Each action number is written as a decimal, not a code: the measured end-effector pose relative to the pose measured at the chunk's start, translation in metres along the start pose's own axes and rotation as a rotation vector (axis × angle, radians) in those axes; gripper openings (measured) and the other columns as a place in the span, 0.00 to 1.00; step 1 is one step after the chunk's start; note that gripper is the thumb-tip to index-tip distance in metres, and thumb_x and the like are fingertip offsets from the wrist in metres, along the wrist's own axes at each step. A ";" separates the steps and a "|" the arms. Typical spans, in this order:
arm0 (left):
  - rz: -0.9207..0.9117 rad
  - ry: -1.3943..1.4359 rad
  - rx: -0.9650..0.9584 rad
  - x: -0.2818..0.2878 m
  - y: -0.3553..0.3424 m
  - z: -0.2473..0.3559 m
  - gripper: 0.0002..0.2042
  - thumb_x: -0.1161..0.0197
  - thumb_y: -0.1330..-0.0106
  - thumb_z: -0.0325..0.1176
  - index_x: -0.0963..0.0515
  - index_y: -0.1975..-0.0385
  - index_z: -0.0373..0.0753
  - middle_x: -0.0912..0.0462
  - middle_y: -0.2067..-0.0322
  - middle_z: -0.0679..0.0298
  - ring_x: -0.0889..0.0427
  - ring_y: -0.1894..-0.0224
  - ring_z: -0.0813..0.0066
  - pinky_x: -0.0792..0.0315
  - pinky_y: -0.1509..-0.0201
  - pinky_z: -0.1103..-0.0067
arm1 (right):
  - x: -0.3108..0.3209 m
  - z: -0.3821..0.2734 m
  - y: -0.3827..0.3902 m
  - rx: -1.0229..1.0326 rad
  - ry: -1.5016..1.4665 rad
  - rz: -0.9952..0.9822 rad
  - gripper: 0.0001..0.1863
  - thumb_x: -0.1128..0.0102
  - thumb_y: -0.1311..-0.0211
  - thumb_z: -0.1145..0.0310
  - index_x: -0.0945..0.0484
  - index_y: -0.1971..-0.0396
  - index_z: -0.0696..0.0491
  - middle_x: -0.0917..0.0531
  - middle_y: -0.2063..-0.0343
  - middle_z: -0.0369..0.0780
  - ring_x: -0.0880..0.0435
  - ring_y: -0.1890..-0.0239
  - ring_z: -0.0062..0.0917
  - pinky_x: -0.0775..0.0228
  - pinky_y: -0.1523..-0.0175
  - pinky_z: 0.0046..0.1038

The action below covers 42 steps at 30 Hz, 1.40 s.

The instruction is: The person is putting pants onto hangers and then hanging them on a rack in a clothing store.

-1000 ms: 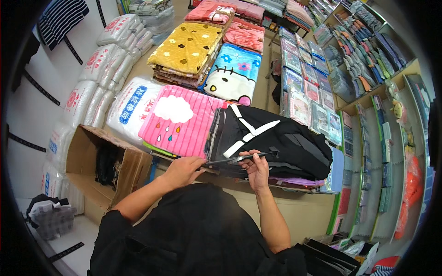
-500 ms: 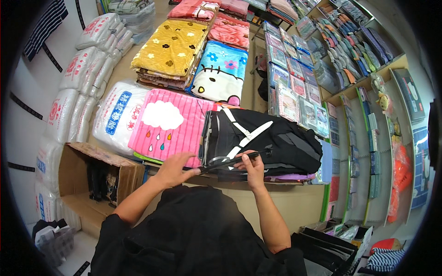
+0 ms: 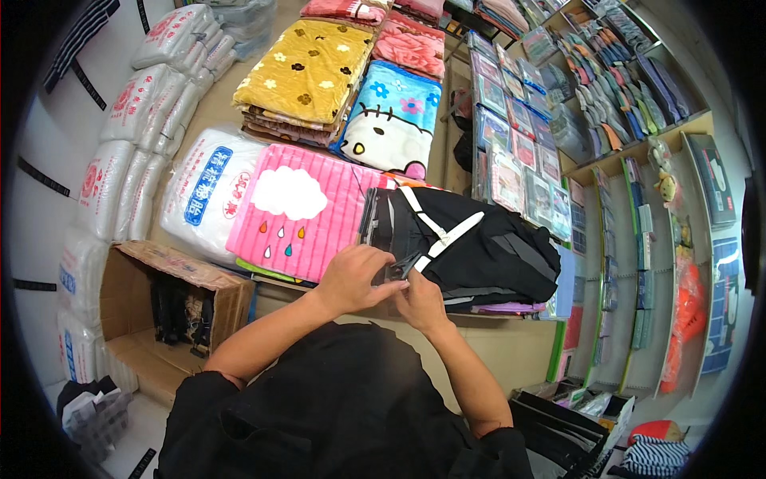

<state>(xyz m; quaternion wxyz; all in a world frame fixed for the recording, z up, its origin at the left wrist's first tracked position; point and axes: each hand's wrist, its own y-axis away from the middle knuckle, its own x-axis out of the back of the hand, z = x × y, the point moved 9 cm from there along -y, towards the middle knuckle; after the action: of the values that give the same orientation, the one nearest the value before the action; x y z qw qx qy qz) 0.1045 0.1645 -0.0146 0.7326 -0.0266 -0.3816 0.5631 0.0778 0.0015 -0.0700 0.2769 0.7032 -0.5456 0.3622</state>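
Observation:
My left hand (image 3: 353, 279) and my right hand (image 3: 423, 302) meet at the near edge of a pile of black clothes. Both sets of fingers are closed around a black clip hanger (image 3: 405, 265). Only a dark piece of it shows between the fingertips; the hands cover the rest. Just beyond lies the pile of black and grey garments (image 3: 503, 255), with white straps (image 3: 435, 236) crossed on top. To its left is a folded pink blanket (image 3: 307, 215) with a white cloud and coloured drops, close to my left hand.
An open cardboard box (image 3: 171, 307) holding black items stands at left. Plastic-wrapped white bundles (image 3: 211, 188) lie behind it. Folded yellow blankets (image 3: 307, 72) and a blue blanket (image 3: 391, 124) are stacked farther back. Shelves (image 3: 614, 287) line the right side.
My hands have come together; earlier they were apart with the black hanger stretched between them. The left hand moved right and the right hand slightly left and down. The view shifted a little.

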 end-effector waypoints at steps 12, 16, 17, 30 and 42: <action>-0.017 0.105 0.078 -0.010 0.009 -0.025 0.21 0.23 0.37 0.42 0.18 0.53 0.33 0.14 0.60 0.51 0.15 0.56 0.49 0.22 0.51 0.61 | -0.012 0.002 -0.013 -0.022 -0.077 -0.115 0.20 0.31 0.31 0.60 0.27 0.59 0.62 0.16 0.70 0.56 0.15 0.68 0.58 0.25 0.64 0.52; -0.006 0.120 0.115 -0.017 0.003 -0.024 0.21 0.22 0.38 0.40 0.18 0.52 0.33 0.14 0.60 0.50 0.15 0.56 0.47 0.22 0.51 0.62 | -0.016 0.019 -0.017 -0.002 -0.107 -0.109 0.19 0.31 0.31 0.60 0.26 0.59 0.62 0.17 0.71 0.56 0.15 0.68 0.59 0.24 0.63 0.52; 0.011 0.099 0.100 -0.017 -0.001 -0.020 0.22 0.21 0.38 0.40 0.18 0.52 0.32 0.14 0.60 0.50 0.15 0.56 0.47 0.22 0.52 0.62 | -0.016 0.023 -0.019 0.028 -0.103 -0.099 0.19 0.31 0.31 0.60 0.26 0.58 0.61 0.17 0.70 0.56 0.15 0.68 0.59 0.24 0.63 0.52; 0.322 -0.214 0.386 -0.049 0.026 -0.001 0.18 0.25 0.36 0.34 0.20 0.51 0.32 0.15 0.60 0.50 0.15 0.59 0.48 0.22 0.53 0.62 | -0.012 0.114 -0.067 0.243 -0.203 -0.354 0.20 0.31 0.34 0.61 0.18 0.47 0.56 0.14 0.51 0.48 0.14 0.49 0.45 0.22 0.44 0.43; 0.282 -0.516 0.680 -0.089 0.097 0.076 0.18 0.27 0.36 0.33 0.21 0.50 0.33 0.15 0.56 0.48 0.15 0.55 0.44 0.22 0.49 0.60 | -0.087 0.295 -0.248 0.179 0.349 -0.202 0.33 0.31 0.35 0.54 0.27 0.35 0.54 0.22 0.38 0.48 0.25 0.31 0.42 0.33 0.32 0.51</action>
<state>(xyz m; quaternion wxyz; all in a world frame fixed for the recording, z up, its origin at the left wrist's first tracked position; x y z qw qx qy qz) -0.0249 0.0951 -0.0530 0.4967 0.3053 -0.3377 0.7390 0.3665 -0.1180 -0.3113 0.3384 0.7026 -0.3821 0.4958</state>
